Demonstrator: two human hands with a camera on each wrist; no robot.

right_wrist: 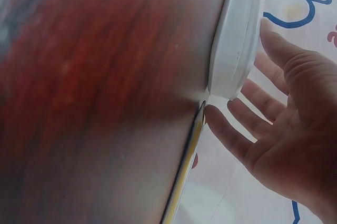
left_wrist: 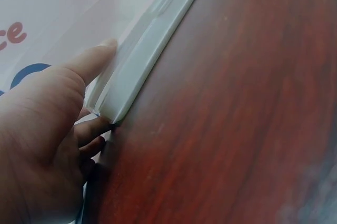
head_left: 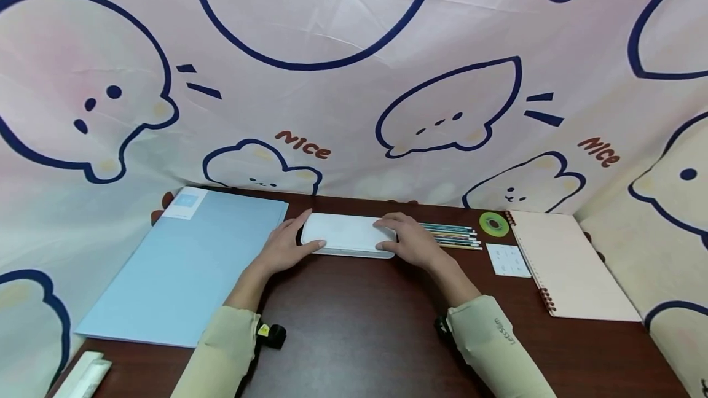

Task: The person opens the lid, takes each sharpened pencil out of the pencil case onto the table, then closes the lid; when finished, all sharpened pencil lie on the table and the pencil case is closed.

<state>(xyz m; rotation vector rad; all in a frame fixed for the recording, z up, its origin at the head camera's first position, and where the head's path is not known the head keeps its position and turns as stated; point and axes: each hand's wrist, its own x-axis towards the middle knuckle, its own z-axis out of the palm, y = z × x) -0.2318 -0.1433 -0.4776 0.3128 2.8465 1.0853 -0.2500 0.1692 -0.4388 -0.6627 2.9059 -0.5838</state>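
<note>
A white plastic pencil case (head_left: 345, 232), its lid down, lies lengthwise near the back of the dark wooden table. My left hand (head_left: 286, 244) holds its left end, thumb at the front edge of the lid and fingers round the end, as the left wrist view shows. At the opposite end my right hand (head_left: 409, 239) holds the case, its thumb on the lid's edge and its other fingers spread about the end. Beside that hand lies a row of several pencils (head_left: 456, 236); the right wrist view shows a fingertip close to a pencil's tip (right_wrist: 199, 116).
Large light-blue folders (head_left: 193, 263) lie on the left, and a white packet (head_left: 85, 376) is at the near left corner. To the right are a green tape roll (head_left: 494, 224), a small white sheet (head_left: 507, 260) and a spiral notebook (head_left: 575, 266). A printed curtain hangs behind.
</note>
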